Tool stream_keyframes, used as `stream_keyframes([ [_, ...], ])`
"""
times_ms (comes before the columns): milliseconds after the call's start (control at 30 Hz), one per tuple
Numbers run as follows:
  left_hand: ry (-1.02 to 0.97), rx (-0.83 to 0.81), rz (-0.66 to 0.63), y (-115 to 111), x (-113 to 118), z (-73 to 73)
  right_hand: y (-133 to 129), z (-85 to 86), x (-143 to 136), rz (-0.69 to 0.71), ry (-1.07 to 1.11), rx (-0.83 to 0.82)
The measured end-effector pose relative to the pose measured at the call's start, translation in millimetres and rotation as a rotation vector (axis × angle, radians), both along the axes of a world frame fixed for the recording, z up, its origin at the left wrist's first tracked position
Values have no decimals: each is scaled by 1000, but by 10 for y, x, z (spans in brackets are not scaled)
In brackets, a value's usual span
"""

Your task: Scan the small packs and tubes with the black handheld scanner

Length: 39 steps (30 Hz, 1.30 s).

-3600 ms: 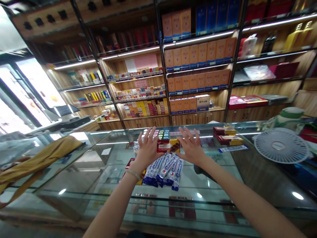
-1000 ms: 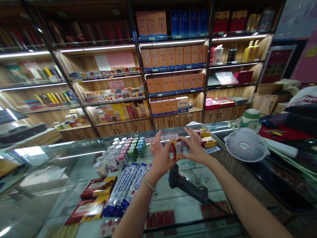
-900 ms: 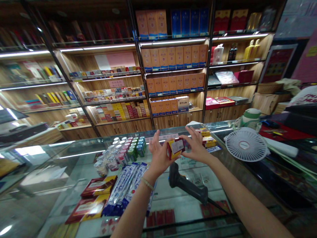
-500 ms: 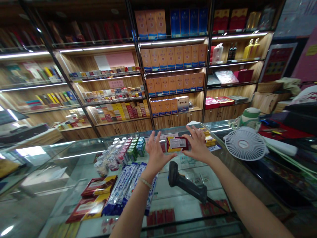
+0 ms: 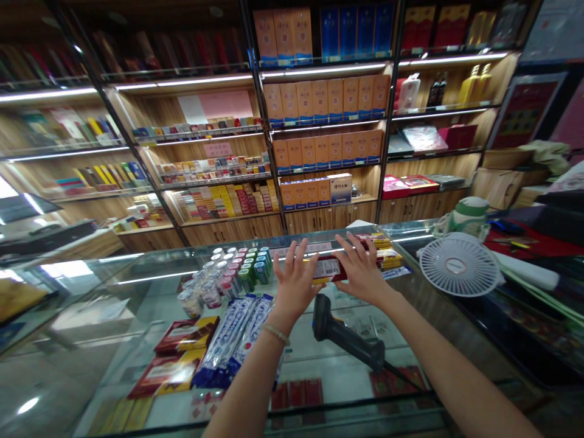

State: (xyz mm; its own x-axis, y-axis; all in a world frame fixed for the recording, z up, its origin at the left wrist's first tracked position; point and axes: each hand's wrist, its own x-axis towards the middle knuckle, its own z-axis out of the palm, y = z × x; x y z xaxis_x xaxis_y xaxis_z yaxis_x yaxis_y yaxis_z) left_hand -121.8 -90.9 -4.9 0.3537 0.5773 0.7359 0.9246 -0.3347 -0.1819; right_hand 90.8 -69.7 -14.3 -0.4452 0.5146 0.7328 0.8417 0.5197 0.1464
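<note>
Glass counter [image 5: 308, 359], black scanner [image 5: 349, 340], blue-white packets [image 5: 232, 340], lidded containers [image 5: 228, 285], red-yellow packs [image 5: 159, 372]

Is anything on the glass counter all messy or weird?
Nothing looks spilled or broken. A bit untidy, though: the blue-and-white packets lie in a loose, slanted bunch, while the little containers behind them stand in rows. The black scanner lies askew too.

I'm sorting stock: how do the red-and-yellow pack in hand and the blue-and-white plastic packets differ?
The red-and-yellow pack is between the left hand and right hand; the blue-and-white plastic packets lie on the glass counter. The pack is short; the packets are long. Both bear printing.
</note>
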Motion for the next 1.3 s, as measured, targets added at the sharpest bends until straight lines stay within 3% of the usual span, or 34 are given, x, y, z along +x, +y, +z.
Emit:
stream_keyframes([
  [200,-30,-18,8,18,-49,-45,36,-42,-42,-19,-18,16],
  [367,-98,-28,38,48,-101,-81,12,55,-127,-39,-79,-21],
  [567,-193,-44,69,94,-165,-121,-271,99,-158,-113,-25,-149],
  [900,-223,-70,61,91,-153,-120,-1082,-253,-363,-224,-61,-427],
  [1067,-221,-75,39,92,-157,-136,-1195,-405,-463,-294,-2,-458],
  [1300,-213,-92,41,93,-158,-143,-1204,-485,-526,-307,29,-435],
])
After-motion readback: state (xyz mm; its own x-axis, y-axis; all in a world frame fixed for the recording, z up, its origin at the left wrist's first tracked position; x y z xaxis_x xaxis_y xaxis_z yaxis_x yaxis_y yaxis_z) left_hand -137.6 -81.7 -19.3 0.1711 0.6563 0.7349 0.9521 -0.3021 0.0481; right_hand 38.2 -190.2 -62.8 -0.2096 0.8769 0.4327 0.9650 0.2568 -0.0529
